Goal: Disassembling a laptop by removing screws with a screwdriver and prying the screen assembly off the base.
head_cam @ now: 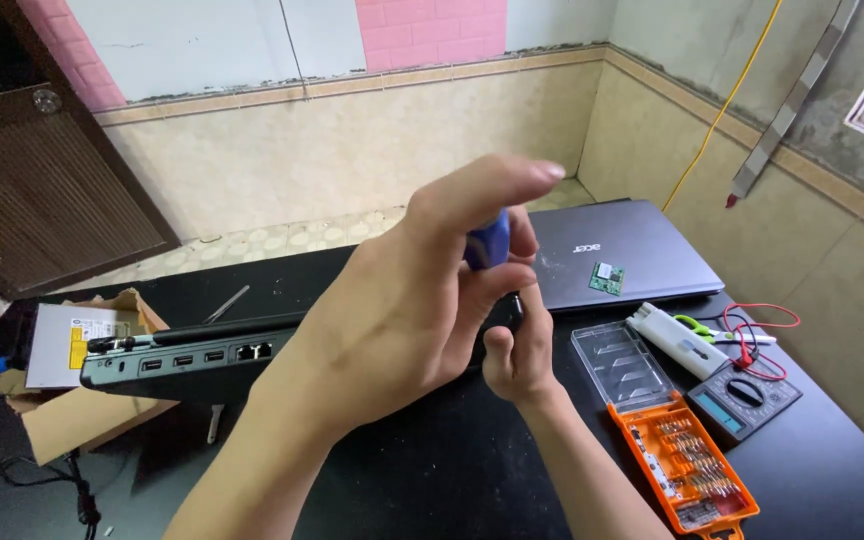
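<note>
My left hand (392, 320) reaches in from the lower left, its fingers closed over the top of a blue-handled screwdriver (489, 240). Just below it, my right hand (517, 360) is closed around the lower part of the tool, thumb pointing up. Both hands are at the right end of a black laptop (202, 360), which lies on the black table (432, 470) with its row of side ports facing me. The screwdriver's tip and most of that end of the laptop are hidden behind my hands.
A closed grey laptop (642, 245) at the back right carries a small green circuit board (607, 278). To the right lie an orange bit case (692, 465) with clear lid, a multimeter (747, 400) with red leads, and scissors (697, 325). A cardboard box (72, 410) sits left.
</note>
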